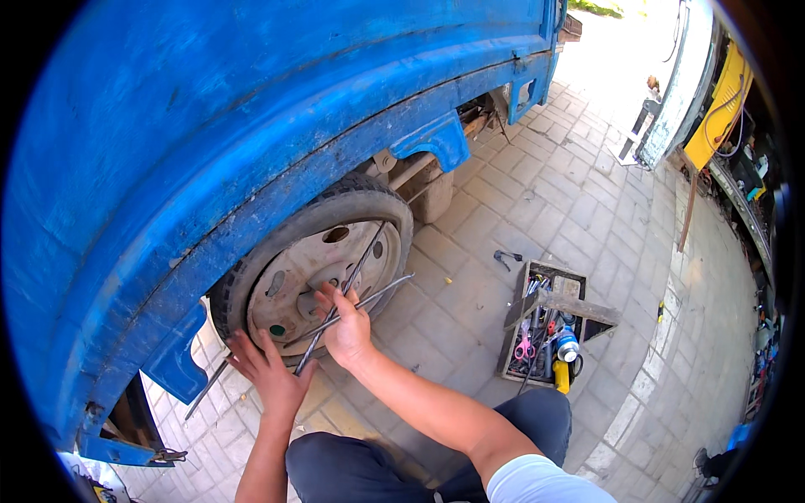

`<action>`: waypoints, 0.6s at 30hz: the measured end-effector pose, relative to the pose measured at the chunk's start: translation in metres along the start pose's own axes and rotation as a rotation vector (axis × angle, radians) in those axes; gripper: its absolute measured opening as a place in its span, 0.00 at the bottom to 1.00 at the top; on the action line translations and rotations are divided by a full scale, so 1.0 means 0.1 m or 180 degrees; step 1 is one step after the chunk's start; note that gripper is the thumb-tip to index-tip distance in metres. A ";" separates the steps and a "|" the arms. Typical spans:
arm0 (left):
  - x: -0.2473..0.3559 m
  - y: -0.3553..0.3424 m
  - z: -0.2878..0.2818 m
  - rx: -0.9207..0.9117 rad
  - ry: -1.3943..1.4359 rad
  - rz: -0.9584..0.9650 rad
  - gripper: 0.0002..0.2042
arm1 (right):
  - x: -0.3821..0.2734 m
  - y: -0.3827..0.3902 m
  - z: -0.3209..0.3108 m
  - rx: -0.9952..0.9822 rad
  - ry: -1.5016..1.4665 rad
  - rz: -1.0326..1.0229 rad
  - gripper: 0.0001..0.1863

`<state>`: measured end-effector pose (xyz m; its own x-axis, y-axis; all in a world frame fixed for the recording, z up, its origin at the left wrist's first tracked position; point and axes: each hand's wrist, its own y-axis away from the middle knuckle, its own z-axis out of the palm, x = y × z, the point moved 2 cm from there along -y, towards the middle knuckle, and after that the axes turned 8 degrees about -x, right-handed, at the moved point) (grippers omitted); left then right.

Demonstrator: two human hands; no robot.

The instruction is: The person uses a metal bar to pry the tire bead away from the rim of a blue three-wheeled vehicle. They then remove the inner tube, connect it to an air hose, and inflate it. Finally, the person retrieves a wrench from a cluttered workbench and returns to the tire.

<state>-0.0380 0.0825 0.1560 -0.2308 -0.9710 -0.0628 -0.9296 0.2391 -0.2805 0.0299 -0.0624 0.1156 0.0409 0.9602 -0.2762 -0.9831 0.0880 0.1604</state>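
A truck wheel with a pale, worn rim (285, 272) and a black tire (314, 210) sits under the blue body in front of me. My right hand (347, 335) is at the lower rim, its fingers closed around metal tire levers. One long dark lever (369, 251) slants from the upper rim down past my hand. A thinner lever (390, 287) crosses it, its tip jutting out to the right. Against the tire's lower edge, my left hand (272, 373) has its fingers spread, thumb beside the dark lever's lower end. Another bar (205, 391) pokes out left of that hand.
A blue vehicle body (210, 109) overhangs the wheel. On the paving (470, 318) to the right stands a wooden toolbox (511, 344) with pink-handled scissors (525, 349), a blue can (567, 342) and other tools. A small black object (506, 258) lies behind it. Shelving lines the far right.
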 end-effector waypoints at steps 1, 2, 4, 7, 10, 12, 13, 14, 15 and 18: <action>-0.04 -0.04 -0.05 0.0082 -0.0119 -0.0121 0.64 | 0.00 0.00 0.03 -0.0053 -0.0028 0.0053 0.12; 0.01 -0.08 -0.16 -0.0160 0.0066 -0.0301 0.65 | 0.00 -0.01 0.00 -0.0079 -0.0038 0.0096 0.11; -0.04 -0.14 -0.25 -0.0144 0.0213 -0.0440 0.66 | 0.00 -0.05 -0.04 -0.0070 -0.0026 0.0076 0.11; -0.03 -0.24 -0.31 -0.0125 0.0374 -0.0497 0.66 | -0.01 -0.08 -0.05 0.0028 0.0011 0.0217 0.12; -0.02 -0.33 -0.36 0.0139 0.0399 -0.0412 0.64 | -0.01 -0.13 -0.03 -0.0109 -0.0020 0.0295 0.12; -0.08 -0.33 -0.31 0.0179 0.0346 -0.0535 0.63 | -0.06 -0.12 -0.05 -0.0151 0.0119 0.0254 0.11; -0.13 -0.33 -0.28 0.0198 0.0327 -0.0586 0.63 | -0.09 -0.10 -0.07 -0.0124 0.0262 0.0190 0.11; -0.18 -0.33 -0.24 0.0319 0.0242 -0.0613 0.61 | -0.14 -0.07 -0.04 -0.0114 0.0405 0.0136 0.11; -0.22 -0.32 -0.20 0.0394 0.0097 -0.0628 0.61 | -0.22 -0.01 0.03 0.0157 0.0518 0.0009 0.11; -0.36 -0.28 -0.02 0.0671 -0.0121 -0.0565 0.59 | -0.44 0.07 0.04 0.0727 0.0978 -0.0157 0.12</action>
<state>-0.0045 0.1112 0.1682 -0.0551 -0.9980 -0.0297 -0.8733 0.0626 -0.4832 0.0221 -0.1034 0.1325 -0.0022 0.8322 -0.5545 -0.9148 0.2222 0.3371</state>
